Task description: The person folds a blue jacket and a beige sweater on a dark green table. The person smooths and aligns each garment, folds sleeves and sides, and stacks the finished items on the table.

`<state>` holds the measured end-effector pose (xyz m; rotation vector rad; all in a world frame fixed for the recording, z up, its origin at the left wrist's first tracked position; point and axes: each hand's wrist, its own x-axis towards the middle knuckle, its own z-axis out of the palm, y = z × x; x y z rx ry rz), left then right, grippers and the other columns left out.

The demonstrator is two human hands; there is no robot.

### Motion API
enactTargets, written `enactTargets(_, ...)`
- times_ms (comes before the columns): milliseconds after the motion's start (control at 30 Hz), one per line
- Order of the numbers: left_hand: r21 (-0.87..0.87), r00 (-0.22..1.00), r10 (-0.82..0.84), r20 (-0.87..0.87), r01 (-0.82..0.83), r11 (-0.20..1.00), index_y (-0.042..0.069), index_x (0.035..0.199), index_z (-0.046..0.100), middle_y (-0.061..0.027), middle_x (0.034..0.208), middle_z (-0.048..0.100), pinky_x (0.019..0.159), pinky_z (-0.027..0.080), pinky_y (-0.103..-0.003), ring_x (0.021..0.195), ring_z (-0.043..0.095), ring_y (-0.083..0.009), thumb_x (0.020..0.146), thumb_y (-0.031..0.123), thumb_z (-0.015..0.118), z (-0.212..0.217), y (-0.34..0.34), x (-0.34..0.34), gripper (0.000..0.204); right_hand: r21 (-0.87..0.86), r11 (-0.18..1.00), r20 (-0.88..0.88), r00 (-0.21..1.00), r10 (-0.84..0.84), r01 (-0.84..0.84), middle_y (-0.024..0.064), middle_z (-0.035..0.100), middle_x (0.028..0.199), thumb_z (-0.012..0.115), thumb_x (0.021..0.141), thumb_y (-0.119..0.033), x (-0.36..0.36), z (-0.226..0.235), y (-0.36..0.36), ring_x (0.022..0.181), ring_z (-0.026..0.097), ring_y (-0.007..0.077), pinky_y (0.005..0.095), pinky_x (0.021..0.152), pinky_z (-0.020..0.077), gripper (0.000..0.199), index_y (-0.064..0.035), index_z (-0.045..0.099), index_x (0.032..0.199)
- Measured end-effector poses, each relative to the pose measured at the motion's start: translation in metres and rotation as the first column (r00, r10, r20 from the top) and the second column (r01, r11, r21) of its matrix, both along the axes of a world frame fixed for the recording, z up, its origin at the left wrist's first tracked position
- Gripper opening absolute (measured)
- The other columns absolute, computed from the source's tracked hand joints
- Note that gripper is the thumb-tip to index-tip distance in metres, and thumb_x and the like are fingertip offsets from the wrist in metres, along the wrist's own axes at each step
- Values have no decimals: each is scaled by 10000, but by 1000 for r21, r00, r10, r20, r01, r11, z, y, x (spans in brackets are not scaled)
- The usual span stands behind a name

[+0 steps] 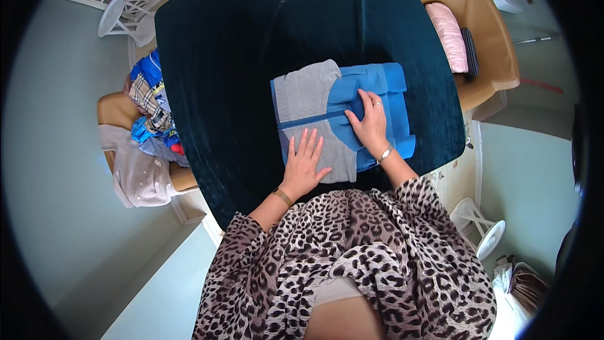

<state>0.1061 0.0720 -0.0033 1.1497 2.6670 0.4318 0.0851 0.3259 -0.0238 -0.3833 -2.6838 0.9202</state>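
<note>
A grey and blue zip-up jacket (308, 97) lies on the dark teal tablecloth (251, 38), its sides folded inward and its blue part toward the right. A blue zipper line runs across its middle. My left hand (303, 164) rests flat on the grey lower part, fingers spread. Over the blue part at the right, my right hand (370, 121) touches the cloth beside a darker blue opening. Its thumb and forefinger are apart, and the other fingers are curved and partly hidden.
At the left, a tan chair (119, 107) bears a pile of mixed clothes (151, 88) and a beige garment (135, 164). Another tan chair (497, 31) at the right holds a rolled pink cloth (448, 34). White stools (491, 239) stand near the walls.
</note>
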Motion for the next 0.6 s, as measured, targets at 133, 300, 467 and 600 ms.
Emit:
enactTargets(133,-50,999,-42,-4,42,998,13,1584,356,-211,1681,251,1234,96,-647,1585,148,-383,927,577,631,0,6,1,908,238,928,-144,935,325,-286,165,474,1557,759,888,-272,-24,59,-40,1492,368,382,561,1179,285,593,-114,586,1433)
enactTargets(300,-46,996,-82,-16,81,996,-28,1557,381,-239,1664,266,1223,81,-673,1582,148,-387,928,588,620,-7,28,7,912,267,798,-29,823,567,-540,93,335,1674,630,949,-540,-72,3,-58,1569,196,395,621,1240,157,670,-265,494,1545)
enactTargets(467,-52,995,-96,-19,95,994,48,1566,406,-187,1676,278,1220,123,-667,1580,169,-375,936,556,622,-7,23,14,838,273,777,10,809,588,-568,78,301,1691,562,974,-605,-71,-11,-56,1576,165,392,618,1241,174,671,-303,461,1564)
enactTargets(600,-18,991,-130,-29,129,991,109,1576,411,-154,1689,266,1211,111,-685,1583,159,-375,944,534,624,-19,10,29,792,284,787,-29,815,578,-548,80,296,1693,563,974,-607,-76,-15,-57,1578,158,395,618,1244,161,674,-307,457,1567)
